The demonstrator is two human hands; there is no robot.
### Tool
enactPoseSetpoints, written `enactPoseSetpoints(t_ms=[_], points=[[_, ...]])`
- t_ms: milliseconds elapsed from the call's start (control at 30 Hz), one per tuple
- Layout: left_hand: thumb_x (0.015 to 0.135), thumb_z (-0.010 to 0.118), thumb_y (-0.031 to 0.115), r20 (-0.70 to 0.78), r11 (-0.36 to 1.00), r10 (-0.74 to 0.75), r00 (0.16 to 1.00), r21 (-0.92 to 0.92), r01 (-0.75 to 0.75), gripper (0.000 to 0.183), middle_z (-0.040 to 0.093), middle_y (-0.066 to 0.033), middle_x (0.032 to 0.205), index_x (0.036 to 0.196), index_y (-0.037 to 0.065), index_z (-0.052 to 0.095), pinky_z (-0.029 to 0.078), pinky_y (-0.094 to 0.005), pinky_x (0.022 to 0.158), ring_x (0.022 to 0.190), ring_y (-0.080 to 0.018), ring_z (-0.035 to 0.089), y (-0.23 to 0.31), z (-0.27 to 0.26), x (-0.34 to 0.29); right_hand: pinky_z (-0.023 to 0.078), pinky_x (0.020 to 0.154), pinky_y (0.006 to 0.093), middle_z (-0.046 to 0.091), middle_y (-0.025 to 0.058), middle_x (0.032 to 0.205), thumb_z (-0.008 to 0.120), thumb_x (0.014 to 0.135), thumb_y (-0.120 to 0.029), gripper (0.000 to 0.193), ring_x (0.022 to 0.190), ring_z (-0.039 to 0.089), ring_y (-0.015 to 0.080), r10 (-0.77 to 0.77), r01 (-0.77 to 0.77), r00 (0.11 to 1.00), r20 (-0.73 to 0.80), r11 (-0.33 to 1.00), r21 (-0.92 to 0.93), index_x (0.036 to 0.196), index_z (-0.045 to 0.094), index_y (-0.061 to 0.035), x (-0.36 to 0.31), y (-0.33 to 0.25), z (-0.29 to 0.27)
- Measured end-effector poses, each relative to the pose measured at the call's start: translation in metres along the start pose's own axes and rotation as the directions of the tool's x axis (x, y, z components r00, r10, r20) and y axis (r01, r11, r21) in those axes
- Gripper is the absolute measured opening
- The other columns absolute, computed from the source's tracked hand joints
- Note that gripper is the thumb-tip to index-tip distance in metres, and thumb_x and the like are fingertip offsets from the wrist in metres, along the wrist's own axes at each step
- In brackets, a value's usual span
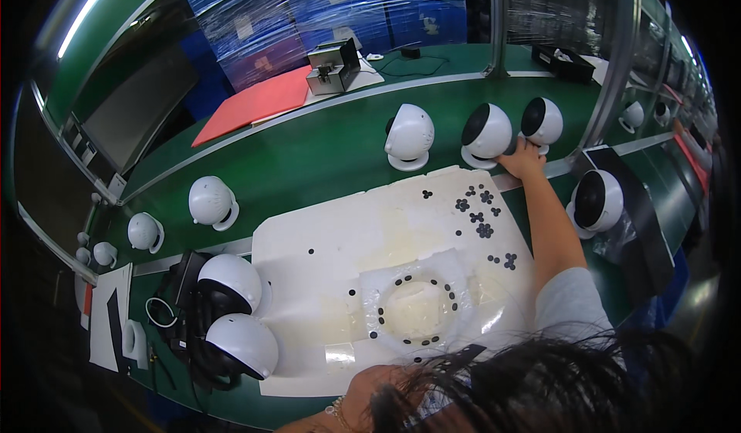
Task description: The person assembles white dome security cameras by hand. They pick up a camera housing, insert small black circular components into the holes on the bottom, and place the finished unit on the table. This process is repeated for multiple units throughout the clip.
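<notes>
My right hand (525,161) reaches to the far right with thumb and fingers apart. It lies at the foot of a white ball-shaped device with a black face (543,120). The thumb comes close to the base of a second such device (488,130); whether it touches is unclear. At the lower edge my left hand (369,390) is partly covered by dark hair, its fingers hidden. Near it lies a white sheet (309,302) bearing a square foam pad with a round opening (370,309). Small black discs (485,231) are scattered on the sheet and around the opening.
More white ball devices stand at the back (409,136), left (212,201) and right (598,201). Two others (243,344) rest by black cables at the sheet's left. A metal rail (363,93) crosses behind. Beyond it are a metal box fixture (332,69) and a red sheet (255,105).
</notes>
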State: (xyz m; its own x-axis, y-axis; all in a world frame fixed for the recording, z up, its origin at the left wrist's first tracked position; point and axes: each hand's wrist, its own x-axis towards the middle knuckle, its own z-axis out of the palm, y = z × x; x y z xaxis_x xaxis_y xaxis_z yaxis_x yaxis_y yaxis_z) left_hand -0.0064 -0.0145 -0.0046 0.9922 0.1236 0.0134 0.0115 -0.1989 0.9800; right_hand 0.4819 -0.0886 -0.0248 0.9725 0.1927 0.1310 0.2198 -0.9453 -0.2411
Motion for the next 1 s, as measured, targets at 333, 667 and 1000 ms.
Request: enactPoseSetpoints(t_ms=[333,667,1000], points=[[0.081,0.061,0.012,-0.014,0.997,0.029,0.999,0.077,-0.028,0.021,0.063,-0.0119,0.086,0.097,-0.001,0.06,0.051,-0.0269,0.069,0.079,-0.0179,0.06,-0.006,0.005,-0.005,0.022,0.097,0.0492,0.045,0.018,0.124,0.053,0.07,-0.051,0.072,0.119,0.037,0.0317,-0.123,0.122,0.986,-0.112,0.992,-0.015,0.119,0.045,0.0003,-0.037,0.033,-0.015],[0.081,0.062,0.012,-0.116,0.974,-0.051,0.992,0.213,0.075,0.021,0.062,-0.0108,0.084,0.096,-0.001,0.06,0.05,-0.0261,0.068,0.078,-0.0171,0.059,-0.019,0.008,-0.004,0.034,0.091,0.0444,0.052,0.0222,0.106,0.055,0.075,-0.014,0.035,0.101,0.047,0.0381,-0.274,0.301,0.953,-0.13,0.907,0.293,0.107,0.05,0.0002,-0.159,0.118,-0.041],[0.075,0.066,0.013,0.094,0.783,0.083,0.992,0.609,-0.123,0.023,0.062,-0.0113,0.086,0.095,0.002,0.059,0.049,-0.0284,0.066,0.075,-0.0226,0.06,0.02,0.008,0.014,0.032,0.093,0.0416,0.048,0.0141,0.114,0.067,0.071,-0.024,0.047,0.111,0.041,0.0304,-0.665,0.695,0.707,-0.239,0.716,0.064,0.113,0.052,-0.0067,-0.213,0.102,-0.068]])
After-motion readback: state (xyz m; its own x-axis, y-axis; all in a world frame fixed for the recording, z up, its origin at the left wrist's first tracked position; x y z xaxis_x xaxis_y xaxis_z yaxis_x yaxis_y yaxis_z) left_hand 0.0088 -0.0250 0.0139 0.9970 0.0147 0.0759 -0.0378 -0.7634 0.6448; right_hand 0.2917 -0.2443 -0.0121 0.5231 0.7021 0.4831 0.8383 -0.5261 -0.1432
